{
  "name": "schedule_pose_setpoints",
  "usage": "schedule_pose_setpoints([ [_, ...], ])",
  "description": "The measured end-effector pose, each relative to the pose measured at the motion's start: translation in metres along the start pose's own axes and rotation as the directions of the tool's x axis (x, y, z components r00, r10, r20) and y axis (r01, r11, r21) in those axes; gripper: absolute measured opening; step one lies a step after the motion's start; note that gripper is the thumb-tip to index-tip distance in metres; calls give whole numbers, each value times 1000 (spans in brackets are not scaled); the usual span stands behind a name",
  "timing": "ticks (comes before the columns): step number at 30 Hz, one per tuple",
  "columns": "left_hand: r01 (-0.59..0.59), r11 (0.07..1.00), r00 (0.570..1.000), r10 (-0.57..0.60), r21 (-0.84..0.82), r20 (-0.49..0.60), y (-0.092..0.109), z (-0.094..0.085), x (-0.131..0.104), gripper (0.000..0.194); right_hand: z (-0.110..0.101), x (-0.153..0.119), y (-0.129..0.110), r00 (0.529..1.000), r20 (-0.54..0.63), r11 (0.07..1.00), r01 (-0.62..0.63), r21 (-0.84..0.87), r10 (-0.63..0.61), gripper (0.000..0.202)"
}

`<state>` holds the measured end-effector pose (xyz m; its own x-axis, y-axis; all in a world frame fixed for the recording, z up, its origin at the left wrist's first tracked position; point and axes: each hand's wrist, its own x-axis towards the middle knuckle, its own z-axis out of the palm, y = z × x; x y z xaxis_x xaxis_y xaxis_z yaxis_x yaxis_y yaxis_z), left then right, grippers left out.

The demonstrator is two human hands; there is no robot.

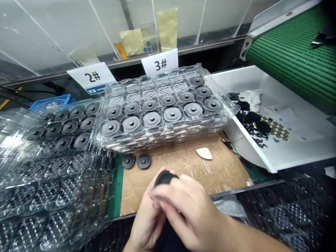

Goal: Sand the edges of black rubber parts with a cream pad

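A black rounded disc [165,177] is in my left hand [145,213], whose fingers are wrapped round it from below. Over its near side lies my right hand [193,206], thumb and fingertips pinched together; what sits between them is hidden. Two similar black discs with small centre knobs, a left one [128,161] and a right one [144,161], lie on the brown cardboard [181,171] beyond my hands. Off to the right on the same cardboard rests a white wedge-shaped piece [204,153].
Behind stands a stack of clear trays [162,127] partly filled with discs. More clear trays [78,175] fill the left. At right, a white bin [301,154] holds black pieces and yellowish sheet parts, below a green conveyor belt [296,45]. Signs read 2# [91,77] and 3# [160,64].
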<state>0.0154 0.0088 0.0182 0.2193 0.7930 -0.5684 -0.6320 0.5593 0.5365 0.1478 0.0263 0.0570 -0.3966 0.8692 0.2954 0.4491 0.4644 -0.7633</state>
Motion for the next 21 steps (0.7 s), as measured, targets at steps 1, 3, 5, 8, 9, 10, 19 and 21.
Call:
schedule_pose_setpoints([
  [1,-3,1000,1000,3,-1,2,1,-1,-1,53,-4,-6,2,998,59,999,-9,41,6,20],
  [3,-4,1000,1000,4,6,3,2,-2,-1,60,-12,-19,6,991,111,995,-86,57,79,19],
  [5,-24,1000,1000,24,4,2,1,-1,1,63,-17,-29,9,986,31,987,-161,-12,162,19],
  [8,-53,998,998,53,-16,40,-1,5,4,62,-19,-32,6,982,-155,984,-126,-124,107,22],
  [9,-46,999,997,47,-17,55,-1,8,5,60,-19,-31,5,984,-165,988,-94,-124,73,23],
  [10,-35,999,997,36,-14,64,-1,10,5,58,-19,-29,3,989,-139,993,-69,-98,55,23],
  [19,-37,999,998,38,-37,43,-10,7,8,50,-17,-27,8,992,-73,994,-107,-2,107,23],
  [21,-49,998,997,52,-48,49,-9,6,8,51,-15,-27,15,985,-36,982,-165,90,169,22],
])
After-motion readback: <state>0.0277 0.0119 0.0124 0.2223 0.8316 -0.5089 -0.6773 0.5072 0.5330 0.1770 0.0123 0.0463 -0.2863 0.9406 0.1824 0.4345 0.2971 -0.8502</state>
